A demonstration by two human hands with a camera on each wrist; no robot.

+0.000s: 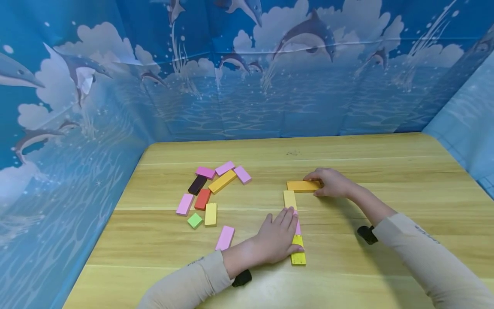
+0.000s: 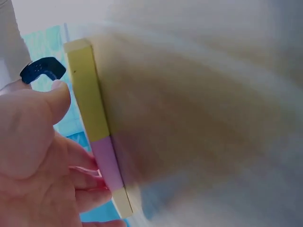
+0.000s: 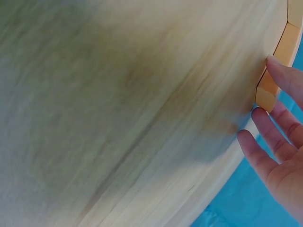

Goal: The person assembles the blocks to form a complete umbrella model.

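Observation:
A line of flat rectangular blocks runs toward the person on the table: a pale yellow block point(image 1: 289, 198) at the far end, a pink block point(image 1: 298, 225) in the middle and a bright yellow block point(image 1: 298, 257) nearest. My left hand point(image 1: 275, 238) lies over this line, fingers extended across the pink block and thumb on the bright yellow one. Crosswise at the line's far end lies an orange block point(image 1: 301, 186). My right hand point(image 1: 332, 183) pinches its right end, with the thumb point(image 3: 279, 71) on the near side and fingers on the far side.
Left of the line lie loose blocks, among them a black block point(image 1: 197, 185), a red block point(image 1: 202, 199), a green block point(image 1: 194, 220) and another orange block point(image 1: 222, 182). A pink block point(image 1: 225, 238) sits near the left wrist. A dolphin-print curtain point(image 1: 247, 107) hangs behind the table point(image 1: 386, 171).

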